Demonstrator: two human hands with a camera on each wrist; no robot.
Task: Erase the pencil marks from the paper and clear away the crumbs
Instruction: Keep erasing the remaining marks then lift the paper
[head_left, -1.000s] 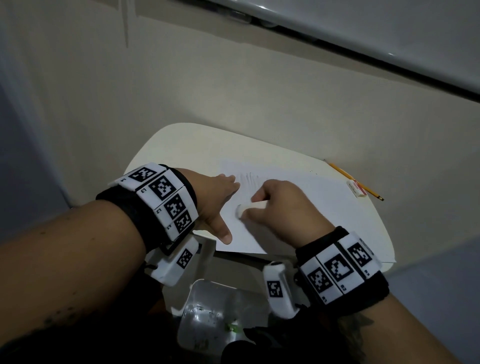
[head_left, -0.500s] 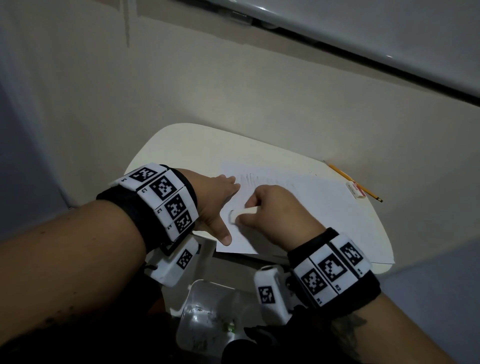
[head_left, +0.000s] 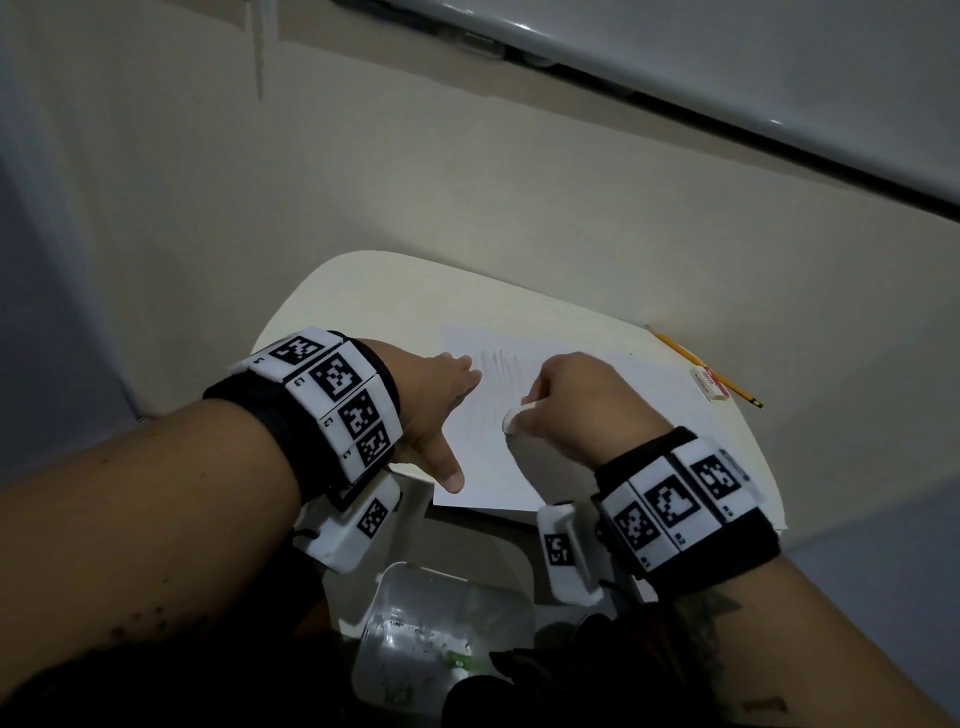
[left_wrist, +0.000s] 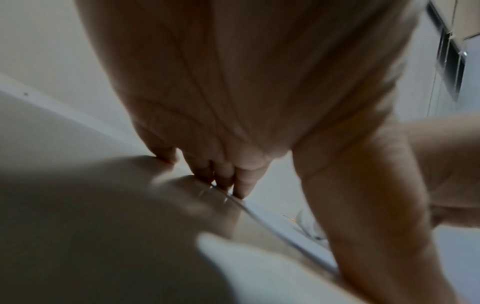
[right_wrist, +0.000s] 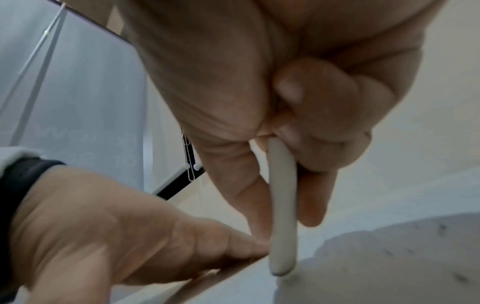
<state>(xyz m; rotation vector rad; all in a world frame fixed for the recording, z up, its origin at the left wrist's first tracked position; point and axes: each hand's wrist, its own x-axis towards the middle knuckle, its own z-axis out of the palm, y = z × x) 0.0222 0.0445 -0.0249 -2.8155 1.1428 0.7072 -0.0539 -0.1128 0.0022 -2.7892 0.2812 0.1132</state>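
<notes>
A white sheet of paper (head_left: 483, 457) lies on a small cream table (head_left: 395, 296), with faint pencil marks (head_left: 498, 364) near its far left part. My left hand (head_left: 441, 405) presses flat on the sheet's left edge, fingers straight and thumb spread toward me. My right hand (head_left: 576, 400) grips a slim white eraser (head_left: 519, 414), whose tip touches the paper just right of the left hand. In the right wrist view the eraser (right_wrist: 281, 205) sticks out from between thumb and curled fingers onto the paper (right_wrist: 389, 267), where small dark specks lie.
A yellow pencil (head_left: 701, 366) and a second eraser (head_left: 710, 383) with a red label lie at the table's far right, by the wall. Below the near table edge sits a clear plastic container (head_left: 447, 613).
My right hand slid the eraser a little left and toward me, then back to the right across the paper. The left hand stayed pressed in place.
</notes>
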